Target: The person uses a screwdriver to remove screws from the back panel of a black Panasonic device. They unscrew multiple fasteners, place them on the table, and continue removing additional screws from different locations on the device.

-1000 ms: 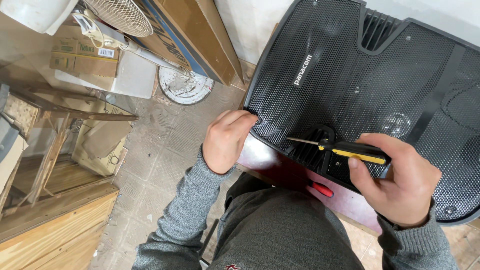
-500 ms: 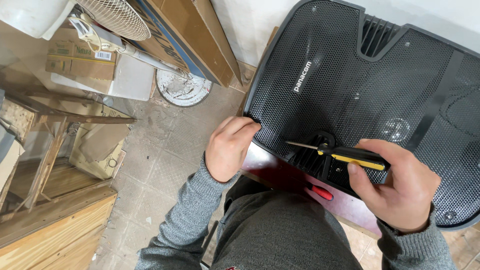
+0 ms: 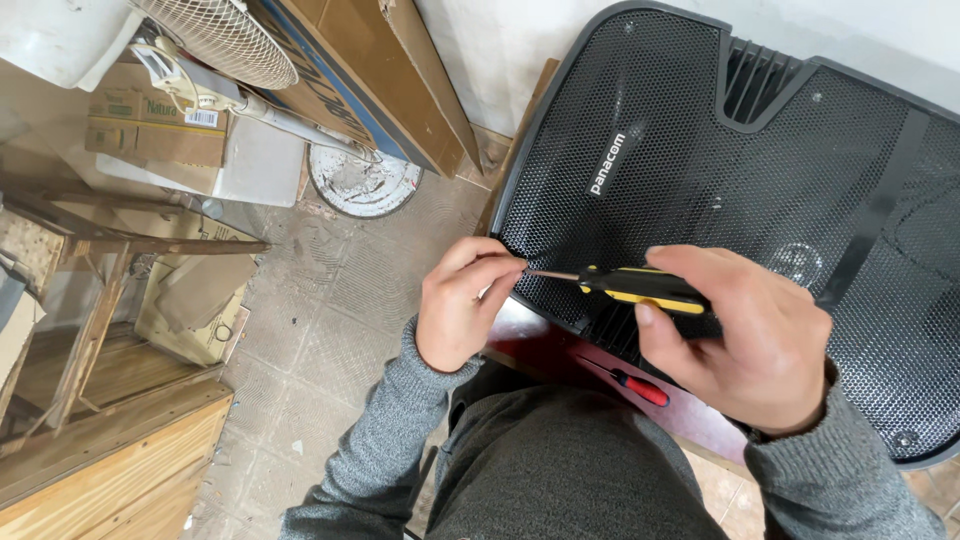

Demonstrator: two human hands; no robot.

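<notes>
Head view: my right hand point(image 3: 745, 335) grips the yellow-and-black screwdriver point(image 3: 625, 287), and my left hand point(image 3: 462, 305) pinches its tip at the near-left edge of the black mesh speaker grille point(image 3: 700, 170) across my lap. I reckon I'm seating the tip; next needs steady aim. Open floor point(image 3: 320, 330) lies left, wall behind.

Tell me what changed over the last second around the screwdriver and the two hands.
The right hand swung the yellow-and-black screwdriver leftward off the grille's centre slot; its tip now meets the left hand, whose fingers pinch at it. The black speaker grille and the small red screwdriver stayed put.
</notes>
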